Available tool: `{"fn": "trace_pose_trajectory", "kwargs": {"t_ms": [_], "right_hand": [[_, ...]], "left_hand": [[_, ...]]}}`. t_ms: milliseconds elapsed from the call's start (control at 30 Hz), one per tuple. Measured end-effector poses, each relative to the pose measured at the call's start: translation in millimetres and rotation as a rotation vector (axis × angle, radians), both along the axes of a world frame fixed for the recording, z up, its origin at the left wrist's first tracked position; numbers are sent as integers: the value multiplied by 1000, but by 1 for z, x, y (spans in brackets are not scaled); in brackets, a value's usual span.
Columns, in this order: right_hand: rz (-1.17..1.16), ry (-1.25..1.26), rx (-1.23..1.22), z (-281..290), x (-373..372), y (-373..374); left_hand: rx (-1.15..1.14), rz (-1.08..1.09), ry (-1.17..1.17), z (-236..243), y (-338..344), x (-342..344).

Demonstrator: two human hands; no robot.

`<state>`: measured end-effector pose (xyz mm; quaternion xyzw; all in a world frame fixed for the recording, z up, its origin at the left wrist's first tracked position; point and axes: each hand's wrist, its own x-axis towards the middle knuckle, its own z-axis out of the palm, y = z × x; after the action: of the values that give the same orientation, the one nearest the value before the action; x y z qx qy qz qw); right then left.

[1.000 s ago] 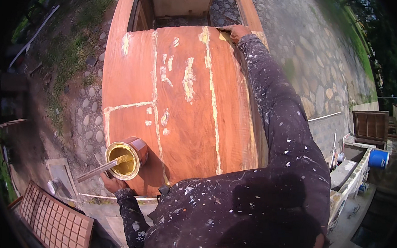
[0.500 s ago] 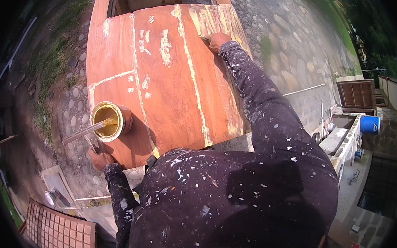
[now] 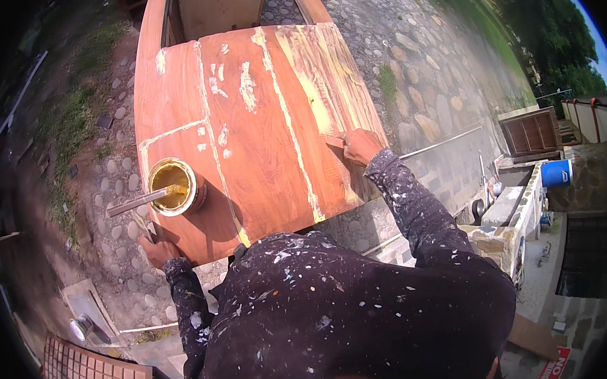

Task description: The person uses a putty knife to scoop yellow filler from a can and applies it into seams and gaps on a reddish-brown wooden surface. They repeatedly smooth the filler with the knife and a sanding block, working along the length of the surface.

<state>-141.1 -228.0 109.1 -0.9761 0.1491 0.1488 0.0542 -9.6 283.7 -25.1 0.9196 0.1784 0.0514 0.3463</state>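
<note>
A reddish-brown wooden panel [image 3: 247, 172] lies in front of me, striped and dabbed with pale yellow filler. My right hand [image 3: 362, 146] is closed on a thin flat scraper [image 3: 333, 141], mostly covered by the fingers, whose edge meets the panel near its right side. Beyond it spreads a broad, streaky patch of yellow filler [image 3: 327, 70]. At the panel's near left corner, my left hand [image 3: 160, 251] is closed round a slim, flat putty knife [image 3: 143, 226], partly hidden. Just above that hand stands an open can [image 3: 198, 189] of yellow filler, a wooden stick [image 3: 137, 202] leaning out over its rim.
A wooden frame [image 3: 316, 1] extends past the panel's far edge. Cobbles [image 3: 413, 58] surround the work. On the right are a low stone-walled trough [image 3: 505, 240], a blue drum [image 3: 557, 172] and a panelled wooden piece [image 3: 533, 134]. A gridded wooden door [image 3: 96, 372] lies at lower left.
My right hand has drawn the scraper toward me along the panel's right side, leaving more of the filler patch exposed. My left hand has stayed near the same corner; the view has shifted slightly.
</note>
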Motion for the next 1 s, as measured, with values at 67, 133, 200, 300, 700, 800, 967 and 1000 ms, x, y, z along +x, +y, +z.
{"fn": "trace_pose_trajectory", "kwargs": {"t_ms": [67,133,200,300,700,800,967,1000], "right_hand": [[-14,-180,103,1,50,-49],[-8,-183,116,-5,120,-96],[42,-167,88,-18,193,-133],[161,-129,13,-42,297,-179],[373,-111,-155,-119,350,-205],[418,-50,-96,-104,276,-170],[305,-30,-5,-88,157,-116],[217,151,-98,-85,141,-104]], "left_hand": [[22,-11,-3,-6,3,0],[62,-35,-36,-20,10,2],[-79,40,-16,-36,17,6],[-219,76,-57,-50,22,8],[28,48,-31,-20,4,5],[-336,96,-56,-29,8,5],[-40,25,-15,-28,10,5],[-90,21,8,-26,10,5]]}}
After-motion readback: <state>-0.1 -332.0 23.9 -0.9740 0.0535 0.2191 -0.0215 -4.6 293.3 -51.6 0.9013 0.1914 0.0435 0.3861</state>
